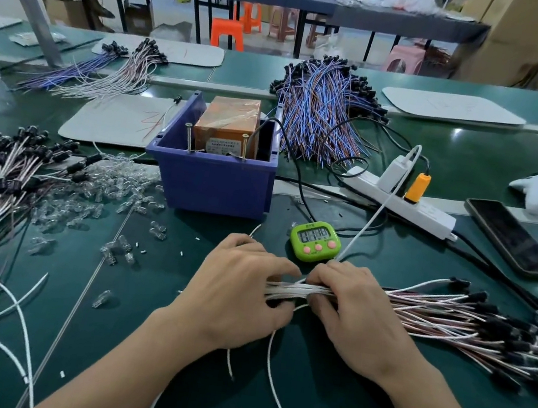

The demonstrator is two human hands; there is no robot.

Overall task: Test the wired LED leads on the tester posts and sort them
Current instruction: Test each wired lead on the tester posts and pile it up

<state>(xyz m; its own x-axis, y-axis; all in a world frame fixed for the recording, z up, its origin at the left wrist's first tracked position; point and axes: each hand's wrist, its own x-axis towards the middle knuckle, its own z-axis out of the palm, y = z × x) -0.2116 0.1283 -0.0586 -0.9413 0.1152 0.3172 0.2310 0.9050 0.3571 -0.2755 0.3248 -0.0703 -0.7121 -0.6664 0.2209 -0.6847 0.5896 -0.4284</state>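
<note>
Head | lead bundle [435, 317] gripped between left hand [242, 286], right hand [350, 305]

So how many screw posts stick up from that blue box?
2. The left post stands at the blue box's front rim; the right post further right along it. None looks hidden.
</note>
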